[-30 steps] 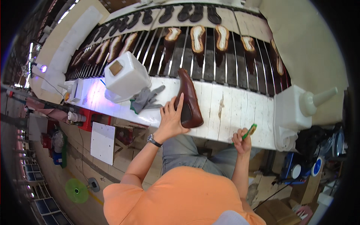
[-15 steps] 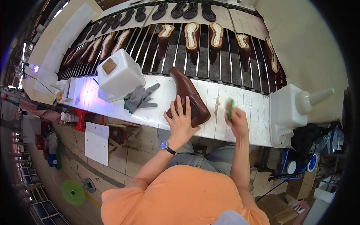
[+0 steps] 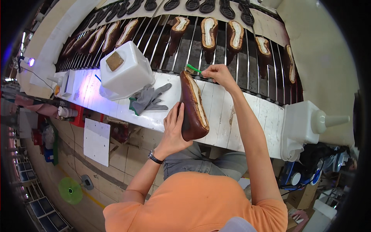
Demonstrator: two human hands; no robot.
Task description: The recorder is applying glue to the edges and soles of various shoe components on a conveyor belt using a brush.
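My left hand point(image 3: 174, 129) grips a brown leather boot upper point(image 3: 189, 112) by its near part, fingers wrapped over its left side. The boot is tilted so that its sole-less bottom, a pale strip with a tan edge, faces up and to the right. My right hand point(image 3: 218, 75) pinches a small green-handled brush point(image 3: 194, 69), its head at the boot's far tip; whether the bristles touch cannot be made out. A grey work glove point(image 3: 148, 98) lies on the white bench, left of the boot.
A white plastic container point(image 3: 125, 71) stands left on the white bench point(image 3: 247, 116), another with a nozzle point(image 3: 301, 123) at its right end. Beyond the bench runs a roller rack point(image 3: 189, 54) with several brown uppers point(image 3: 208, 34). Black soles point(image 3: 227, 9) line the far shelf.
The boot has been turned from lying on its side to bottom up, in my left hand's grip. My right hand has carried the brush up and left to the boot's far tip.
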